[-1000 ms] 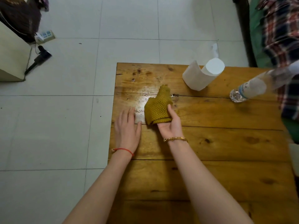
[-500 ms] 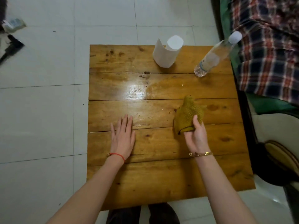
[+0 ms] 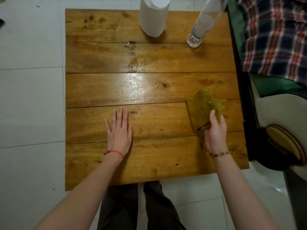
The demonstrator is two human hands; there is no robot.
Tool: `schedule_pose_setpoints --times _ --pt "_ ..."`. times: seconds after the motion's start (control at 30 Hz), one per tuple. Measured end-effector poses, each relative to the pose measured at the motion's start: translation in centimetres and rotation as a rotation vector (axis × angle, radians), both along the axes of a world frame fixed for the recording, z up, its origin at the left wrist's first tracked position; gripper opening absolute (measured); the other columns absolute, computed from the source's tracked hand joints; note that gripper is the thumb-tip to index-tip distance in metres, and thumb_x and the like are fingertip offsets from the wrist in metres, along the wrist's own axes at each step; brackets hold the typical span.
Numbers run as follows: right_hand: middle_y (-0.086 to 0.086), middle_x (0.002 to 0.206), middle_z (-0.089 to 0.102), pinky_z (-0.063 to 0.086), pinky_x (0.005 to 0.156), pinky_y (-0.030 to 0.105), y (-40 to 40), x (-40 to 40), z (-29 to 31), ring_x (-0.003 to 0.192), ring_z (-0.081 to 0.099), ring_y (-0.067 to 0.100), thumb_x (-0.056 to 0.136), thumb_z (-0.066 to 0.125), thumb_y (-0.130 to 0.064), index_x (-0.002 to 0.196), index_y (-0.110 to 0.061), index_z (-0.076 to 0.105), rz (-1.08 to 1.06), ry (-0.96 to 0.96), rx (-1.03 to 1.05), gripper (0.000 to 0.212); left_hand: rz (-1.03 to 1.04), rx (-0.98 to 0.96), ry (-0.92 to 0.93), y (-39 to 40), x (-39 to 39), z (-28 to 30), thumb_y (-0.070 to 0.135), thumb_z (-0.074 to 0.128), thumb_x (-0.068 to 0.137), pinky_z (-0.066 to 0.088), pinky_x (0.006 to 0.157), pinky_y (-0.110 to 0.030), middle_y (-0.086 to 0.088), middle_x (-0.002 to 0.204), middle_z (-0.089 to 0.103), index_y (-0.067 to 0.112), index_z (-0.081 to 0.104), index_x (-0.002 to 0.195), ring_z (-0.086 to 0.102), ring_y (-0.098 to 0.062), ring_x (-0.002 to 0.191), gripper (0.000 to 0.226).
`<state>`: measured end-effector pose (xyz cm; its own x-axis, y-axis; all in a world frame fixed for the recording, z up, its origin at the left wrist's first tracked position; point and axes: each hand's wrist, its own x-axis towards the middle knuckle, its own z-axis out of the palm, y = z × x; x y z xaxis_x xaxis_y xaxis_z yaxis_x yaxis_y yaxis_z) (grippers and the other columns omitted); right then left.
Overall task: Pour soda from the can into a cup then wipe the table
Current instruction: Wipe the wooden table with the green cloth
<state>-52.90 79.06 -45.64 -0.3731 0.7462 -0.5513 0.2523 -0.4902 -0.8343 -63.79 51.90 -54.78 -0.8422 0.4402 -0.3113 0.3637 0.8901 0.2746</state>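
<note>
Right hand: the right hand (image 3: 216,131) pinches the near corner of a folded mustard-yellow waffle cloth (image 3: 203,107), thumb on top, fingers curled beneath its edge.
Left hand: the left hand (image 3: 118,131) lies flat on the wooden table (image 3: 99,163), fingers straight and together, holding nothing; red thread at the wrist.
Cloth position: on the table's right side, near the right edge, partly lifted at the held corner.
Wet patch: a glossy film (image 3: 137,80) across the middle planks, apart from the cloth and to its left.
Other items: a paper towel roll (image 3: 152,19) upright at the far edge; a clear plastic bottle (image 3: 201,26) beside it, to the right.
Can and cup: neither is in view.
Stage, judged: wiping under way, with the shiny patch not yet dried.
Risk one: the cloth is gripped by one corner only, so a fast sweep may let it unfold and smear rather than absorb.
Risk two: a wide stroke toward the far edge could knock the bottle, which looks light and tall.
Risk three: liquid may settle into the seams between planks if left.
</note>
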Motion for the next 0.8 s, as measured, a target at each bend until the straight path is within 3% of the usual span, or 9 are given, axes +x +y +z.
schedule_pose_setpoints --times 0.07,0.13,0.17,0.3,0.37,0.43,0.5,0.73,0.8 --pt "-0.007 0.135 0.054 0.04 0.108 0.027 0.0 0.7 -0.1 0.124 0.052 0.005 0.094 0.057 -0.036 0.137 -0.02 0.045 0.089 -0.05 0.11 0.048 0.003 0.007 0.023 0.2 0.8 -0.2 0.033 0.03 0.104 -0.001 0.121 -0.058 -0.002 0.166 -0.004 0.019 0.002 0.158 -0.008 -0.022 0.152 0.062" --pt "-0.02 0.117 0.055 0.04 0.092 0.006 -0.4 1.2 -0.3 0.103 0.053 -0.017 0.1 0.05 -0.028 0.129 -0.027 0.045 0.236 -0.099 0.261 0.029 0.008 0.002 0.037 0.2 1.5 -0.3 0.033 0.03 0.104 0.0 0.12 -0.059 -0.002 0.166 -0.003 0.019 0.003 0.158 -0.007 -0.023 0.152 0.062" --pt "-0.021 0.11 0.056 0.041 0.085 0.004 -0.6 1.5 -0.5 0.095 0.054 -0.019 0.101 0.048 -0.026 0.121 -0.031 0.048 0.325 -0.132 0.327 0.02 0.013 -0.002 0.041 0.3 1.8 -0.4 0.033 0.03 0.104 0.0 0.12 -0.059 -0.002 0.166 -0.003 0.019 0.003 0.158 -0.007 -0.023 0.152 0.062" --pt "-0.011 0.106 0.061 0.045 0.086 0.017 -1.8 2.3 -2.0 0.09 0.054 -0.008 0.102 0.047 -0.026 0.114 -0.024 0.056 0.568 -0.197 0.429 0.015 0.042 -0.008 0.045 0.4 3.1 -0.5 0.033 0.03 0.103 0.001 0.12 -0.059 -0.002 0.166 -0.003 0.02 0.003 0.158 -0.006 -0.023 0.152 0.062" --pt "-0.008 0.125 0.058 0.04 0.095 0.009 -2.6 2.4 -2.6 0.107 0.053 -0.009 0.102 0.046 -0.028 0.129 -0.017 0.054 0.636 -0.213 0.399 0.03 0.054 -0.012 0.046 0.4 3.6 -0.5 0.033 0.029 0.104 0.0 0.12 -0.059 -0.002 0.166 -0.003 0.02 0.003 0.158 -0.006 -0.022 0.152 0.061" --pt "0.0 0.144 0.047 0.032 0.111 0.019 -3.5 2.6 -2.9 0.132 0.045 0.009 0.101 0.046 -0.033 0.143 -0.008 0.043 0.689 -0.267 0.367 0.048 0.057 -0.01 0.049 0.4 4.1 -0.5 0.034 0.029 0.104 -0.001 0.12 -0.059 -0.002 0.166 -0.003 0.02 0.003 0.158 -0.007 -0.022 0.152 0.061" --pt "0.006 0.154 0.036 0.021 0.113 0.021 -4.2 2.8 -3.2 0.143 0.031 0.018 0.101 0.045 -0.034 0.148 -0.005 0.032 0.724 -0.342 0.335 0.057 0.059 0.008 0.052 0.3 4.5 -0.5 0.033 0.029 0.105 -0.002 0.12 -0.058 -0.001 0.166 -0.003 0.021 0.003 0.158 -0.008 -0.022 0.152 0.06" --pt "-0.002 0.148 0.033 0.013 0.12 0.031 -6.3 4.2 -5.1 0.142 0.013 0.01 0.103 0.044 -0.018 0.135 -0.006 0.05 0.941 -0.287 0.658 0.034 0.059 -0.002 0.07 0.0 5.3 -0.7 0.032 0.03 0.105 -0.001 0.121 -0.058 -0.001 0.166 -0.003 0.021 0.004 0.158 -0.006 -0.022 0.153 0.06" --pt "-0.003 0.147 0.037 0.019 0.118 0.031 -6.8 4.7 -5.6 0.143 0.018 0.013 0.103 0.043 -0.02 0.134 -0.009 0.051 0.906 -0.298 0.626 0.034 0.051 -0.012 0.073 -0.1 5.4 -0.9 0.032 0.029 0.105 -0.001 0.121 -0.058 -0.002 0.166 -0.003 0.021 0.003 0.158 -0.007 -0.022 0.152 0.06"
